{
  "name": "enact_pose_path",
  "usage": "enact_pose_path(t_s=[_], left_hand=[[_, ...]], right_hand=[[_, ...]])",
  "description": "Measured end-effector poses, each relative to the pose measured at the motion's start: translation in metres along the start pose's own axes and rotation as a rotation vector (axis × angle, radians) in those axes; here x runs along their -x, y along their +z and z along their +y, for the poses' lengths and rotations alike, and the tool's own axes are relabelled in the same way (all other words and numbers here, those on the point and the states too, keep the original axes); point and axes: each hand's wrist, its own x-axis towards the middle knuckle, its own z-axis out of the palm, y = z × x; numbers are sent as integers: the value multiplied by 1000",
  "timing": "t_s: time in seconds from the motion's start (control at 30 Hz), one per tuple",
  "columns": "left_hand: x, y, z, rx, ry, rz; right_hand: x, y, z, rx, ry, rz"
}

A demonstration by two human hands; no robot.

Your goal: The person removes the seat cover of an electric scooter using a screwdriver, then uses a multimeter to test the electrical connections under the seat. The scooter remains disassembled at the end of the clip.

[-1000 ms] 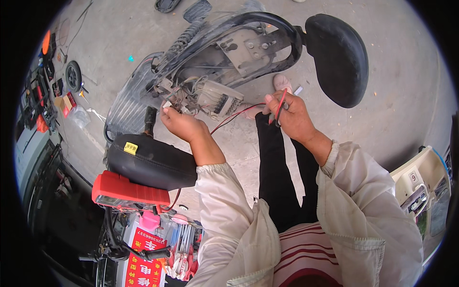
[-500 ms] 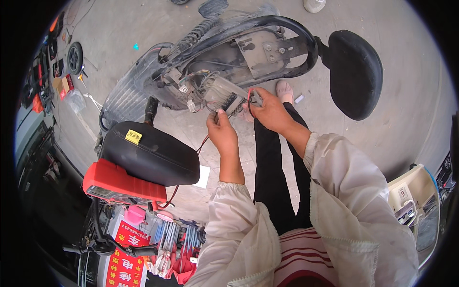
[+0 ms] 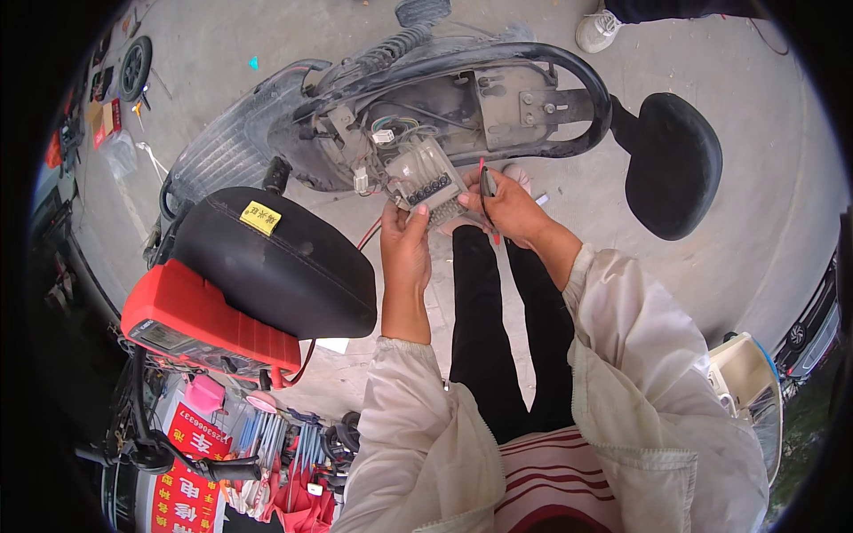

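A dusty grey controller box (image 3: 426,173) with a row of dark screw terminals hangs on its wires beside the open body of an electric scooter (image 3: 306,107). My left hand (image 3: 406,249) is closed on the box's near left corner, thumb on top; its other fingers are partly hidden. My right hand (image 3: 515,209) is closed round a pair of thin test probes, one black (image 3: 485,188) and one with red ends, and its thumb touches the box's right edge. White plug connectors (image 3: 383,136) dangle from the wires left of the box.
A black seat (image 3: 275,266) and a red-cased multimeter (image 3: 213,311) stand close at left. Beyond the box is the scooter's curved black rail (image 3: 569,60), with a black padded backrest (image 3: 675,164) at right. Another person's shoe (image 3: 598,32) is at the top.
The controller box has turned and tilted, its terminals now facing me more. Both hands have shifted slightly with it. Another person's leg has come into view at the top right.
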Motion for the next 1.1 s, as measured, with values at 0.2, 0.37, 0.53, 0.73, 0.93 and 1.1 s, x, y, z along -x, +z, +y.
enact_pose_path(t_s=[0.2,0.37,0.53,0.73,0.93,1.1], left_hand=[[-6,-27,1,-21,-42,-70],[-9,-39,-4,3,-88,-96],[-12,-40,-5,-41,-97,-118],[-14,-46,-15,-50,-46,-114],[-14,-46,-18,-55,-7,-105],[-14,-45,-12,24,-75,-52]], right_hand=[[-6,-1,6,381,-578,148],[-11,34,-26,716,-613,186],[-14,57,-38,987,-583,326],[-17,70,-37,1017,-580,375],[-27,68,-36,782,-681,404],[-16,42,-13,502,-534,535]])
